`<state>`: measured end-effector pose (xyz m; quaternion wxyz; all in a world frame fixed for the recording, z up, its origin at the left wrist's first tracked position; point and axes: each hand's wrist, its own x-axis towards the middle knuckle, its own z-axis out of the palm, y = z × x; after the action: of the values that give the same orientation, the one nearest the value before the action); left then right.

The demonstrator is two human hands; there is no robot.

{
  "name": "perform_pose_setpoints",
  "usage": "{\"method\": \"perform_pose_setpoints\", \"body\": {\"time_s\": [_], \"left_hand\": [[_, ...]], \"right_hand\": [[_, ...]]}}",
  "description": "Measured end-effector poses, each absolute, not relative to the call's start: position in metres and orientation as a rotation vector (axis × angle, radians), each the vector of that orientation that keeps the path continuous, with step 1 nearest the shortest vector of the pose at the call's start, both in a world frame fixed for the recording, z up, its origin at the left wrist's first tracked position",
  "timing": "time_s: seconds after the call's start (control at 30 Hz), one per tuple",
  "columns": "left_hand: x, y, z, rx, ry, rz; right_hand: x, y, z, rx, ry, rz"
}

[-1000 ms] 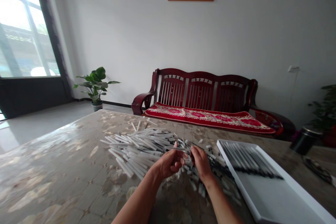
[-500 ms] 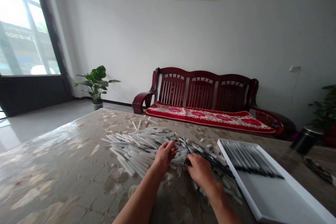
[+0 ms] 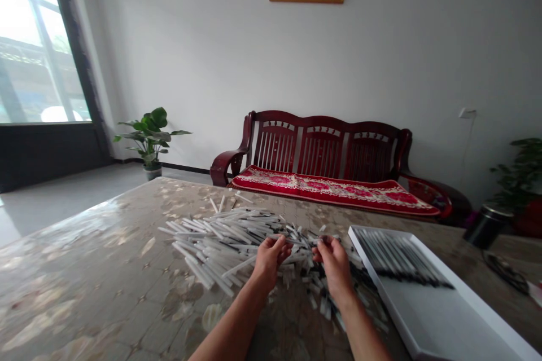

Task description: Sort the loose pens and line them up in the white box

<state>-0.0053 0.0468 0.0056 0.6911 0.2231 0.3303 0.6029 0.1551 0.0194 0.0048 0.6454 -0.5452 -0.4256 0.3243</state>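
Observation:
My left hand (image 3: pixel 273 256) is closed in a pinch on a slim, pale pen barrel, which points toward my right hand. My right hand (image 3: pixel 333 262) is closed too, thumb and fingertips together at the barrel's far end; the small piece in them is too hidden to name. Both hands are just above the table. Beside and behind my left hand spreads a heap of whitish pen barrels (image 3: pixel 207 242). Small clear and black pen parts (image 3: pixel 326 299) lie scattered under and around my right hand. To the right, a white tray (image 3: pixel 444 321) holds a row of black-ended pens (image 3: pixel 402 256).
The patterned table (image 3: pixel 105 282) extends left and forward. A dark canister (image 3: pixel 488 225) and a black cable (image 3: pixel 508 273) are at the far right. Beyond the table stands a red wooden bench (image 3: pixel 324 152), with a potted plant (image 3: pixel 152 135) to its left.
My right hand has risen from the small parts, now pinching near my left fingertips. My left hand has shifted slightly lower in view. The whole view has tilted a little.

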Motion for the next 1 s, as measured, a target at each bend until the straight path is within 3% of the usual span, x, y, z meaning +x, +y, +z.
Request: {"method": "perform_pose_setpoints", "body": {"time_s": [0.77, 1.0], "left_hand": [[0.008, 0.035, 0.012, 0.686, 0.643, 1.487], [0.017, 0.032, 0.011, 0.553, 0.589, 1.480]], "right_hand": [[0.135, 0.022, 0.001, -1.022, -0.547, 0.976], [0.124, 0.015, 0.018, -0.779, -0.518, 1.171]]}}
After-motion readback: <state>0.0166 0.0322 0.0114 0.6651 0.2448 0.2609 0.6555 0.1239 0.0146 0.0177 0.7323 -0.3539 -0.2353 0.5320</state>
